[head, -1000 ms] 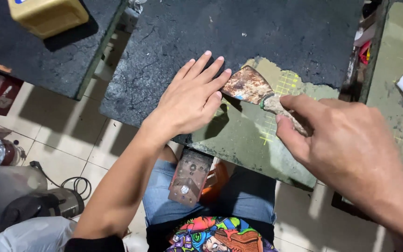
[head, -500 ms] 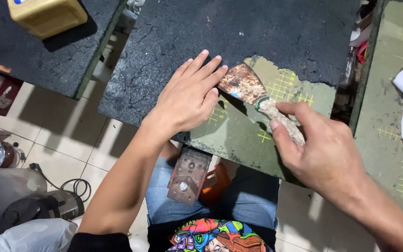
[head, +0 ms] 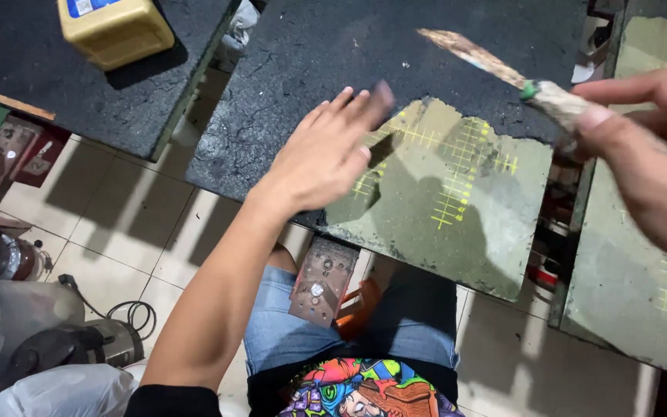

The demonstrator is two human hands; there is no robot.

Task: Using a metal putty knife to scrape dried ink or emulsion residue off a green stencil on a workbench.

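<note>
My right hand (head: pixel 646 158) grips the paint-crusted handle of a scraper (head: pixel 496 66), lifted off the board at the upper right, blade seen edge-on and pointing left. My left hand (head: pixel 326 150) hovers flat, fingers spread, over the black coated board (head: pixel 333 46), near the ragged edge where the black layer meets a bare grey-green area with yellow grid marks (head: pixel 457 177). The left hand holds nothing and is blurred by motion.
A yellow plastic container (head: pixel 113 27) sits on a second black board (head: pixel 55 85) at the upper left. Another grey-green board (head: pixel 642 270) lies to the right. Below are a tiled floor, a metal bracket (head: pixel 322 279), cables and a machine (head: pixel 79 344) at the lower left.
My right hand has lifted the scraper up and to the right, off the board. My left hand has risen from the surface and shifted slightly right.
</note>
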